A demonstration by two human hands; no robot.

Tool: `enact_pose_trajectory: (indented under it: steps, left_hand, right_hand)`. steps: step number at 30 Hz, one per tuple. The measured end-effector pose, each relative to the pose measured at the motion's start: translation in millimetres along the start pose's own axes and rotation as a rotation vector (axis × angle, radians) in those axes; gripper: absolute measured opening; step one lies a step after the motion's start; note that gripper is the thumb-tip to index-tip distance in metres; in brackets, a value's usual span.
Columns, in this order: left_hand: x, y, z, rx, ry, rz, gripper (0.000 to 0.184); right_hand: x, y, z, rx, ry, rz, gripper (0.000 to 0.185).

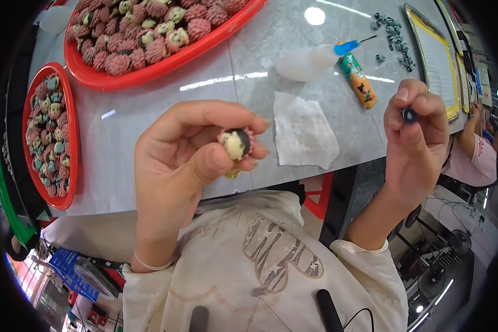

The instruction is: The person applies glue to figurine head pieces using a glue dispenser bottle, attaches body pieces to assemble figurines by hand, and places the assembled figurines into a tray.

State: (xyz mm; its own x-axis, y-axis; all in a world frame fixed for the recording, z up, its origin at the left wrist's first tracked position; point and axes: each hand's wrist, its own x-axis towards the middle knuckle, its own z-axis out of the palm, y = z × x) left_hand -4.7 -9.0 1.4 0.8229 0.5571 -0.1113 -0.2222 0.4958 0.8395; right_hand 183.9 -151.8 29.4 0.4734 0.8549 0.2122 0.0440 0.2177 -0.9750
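My left hand (pixel 174 157) pinches a small figurine (pixel 237 144) with a cream face, a black patch and a pink ridged body. Held out to the right, my right hand (pixel 418 138) has a tiny dark blue-grey piece (pixel 409 115) between thumb and fingers. Between the two hands, a white tissue (pixel 304 133) lies on the table. Beyond it, a translucent squeeze bottle (pixel 307 63) with a blue needle tip (pixel 346 47) rests on its side. Several similar dark pieces (pixel 394 33) are scattered at the back right.
A large red basin (pixel 166 71) of pink figurines stands at the back left. Another red basin (pixel 71 160) with pink and blue-grey pieces is far left. An orange-green tube (pixel 359 83) lies beside the bottle. Yellow-edged trays (pixel 434 61) and a person's pink sleeve (pixel 476 157) are at right.
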Motion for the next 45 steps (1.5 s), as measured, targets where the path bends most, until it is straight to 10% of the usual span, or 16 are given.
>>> enact_pose_trajectory:
  steps: [11, 20, 32, 40, 45]
  left_hand:
    - [-0.6, 1.8, 0.9, 0.015, -0.005, -0.022, 0.042]
    - [-1.3, 3.0, -0.3, 0.003, 0.060, -0.079, 0.043]
    - [-2.0, -11.0, -8.7, 0.212, -0.041, 0.292, 0.027]
    - [-3.9, 2.3, 6.9, -0.093, 0.060, -0.016, 0.039]
    - [-5.1, 35.3, -25.0, 0.139, 0.077, 0.342, 0.023]
  right_hand:
    - [2.6, 8.4, 54.2, 0.086, -0.068, 0.088, 0.020]
    - [6.3, 21.1, 75.9, -0.307, -0.083, -0.303, 0.025]
    - [0.9, 16.5, 88.1, -0.430, 0.014, -0.305, 0.014]
    - [4.0, 24.5, 89.7, -0.535, -0.033, -0.429, 0.014]
    - [5.0, 14.0, 89.7, -0.648, -0.001, -0.452, 0.017]
